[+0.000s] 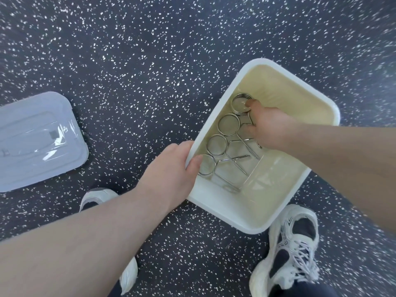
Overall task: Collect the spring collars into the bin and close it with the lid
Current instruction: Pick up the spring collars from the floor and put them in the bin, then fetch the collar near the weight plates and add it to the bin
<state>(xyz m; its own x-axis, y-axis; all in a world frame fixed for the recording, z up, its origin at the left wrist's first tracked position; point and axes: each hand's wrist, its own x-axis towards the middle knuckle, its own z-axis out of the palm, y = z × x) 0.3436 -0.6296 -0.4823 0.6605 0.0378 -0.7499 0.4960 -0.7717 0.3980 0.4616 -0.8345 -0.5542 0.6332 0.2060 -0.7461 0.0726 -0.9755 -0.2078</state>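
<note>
A white plastic bin (300,189) stands open on the speckled floor, right of centre. Several metal spring collars (228,125) lie in a row along its left inner wall. My right hand (270,127) is inside the bin, its fingers closed on the handles of the farthest spring collar (241,102). My left hand (173,170) grips the bin's left rim, thumb hooked inside over the nearest collar (206,167). The pale translucent lid (36,140) lies flat on the floor at the far left, well apart from the bin.
The floor is dark rubber with white flecks (139,71). My two white and black shoes stand below the bin, the left shoe (96,198) partly under my left forearm and the right shoe (293,249) touching the bin's near corner.
</note>
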